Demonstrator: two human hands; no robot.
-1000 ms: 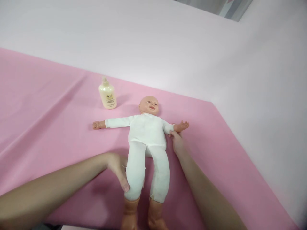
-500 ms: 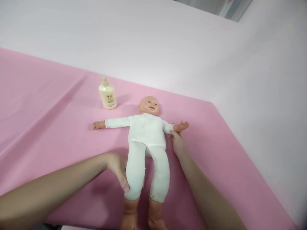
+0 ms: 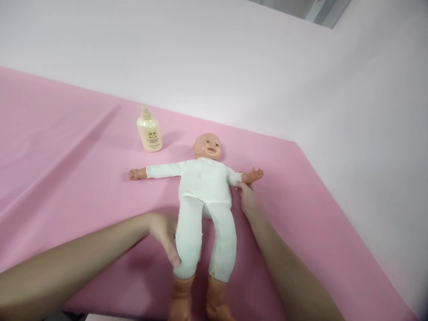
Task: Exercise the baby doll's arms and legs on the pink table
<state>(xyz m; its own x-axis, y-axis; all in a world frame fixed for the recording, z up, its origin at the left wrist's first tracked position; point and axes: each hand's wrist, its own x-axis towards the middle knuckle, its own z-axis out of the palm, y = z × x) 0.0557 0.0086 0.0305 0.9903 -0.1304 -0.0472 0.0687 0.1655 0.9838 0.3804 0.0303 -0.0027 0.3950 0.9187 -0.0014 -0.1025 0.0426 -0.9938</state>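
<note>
A baby doll (image 3: pixel 203 196) in a white cloth suit lies on its back on a pink sheet (image 3: pixel 73 178), arms spread, bare feet toward me. My left hand (image 3: pixel 165 236) is closed round the doll's lower leg on the left side, thumb on top near the knee. My right hand (image 3: pixel 246 198) pinches the doll's arm on the right side at the sleeve cuff, just below its small plastic hand.
A cream lotion bottle (image 3: pixel 149 130) with a pump top stands upright on the sheet, up and left of the doll's head. A pale wall (image 3: pixel 234 58) rises behind the sheet and along its right edge.
</note>
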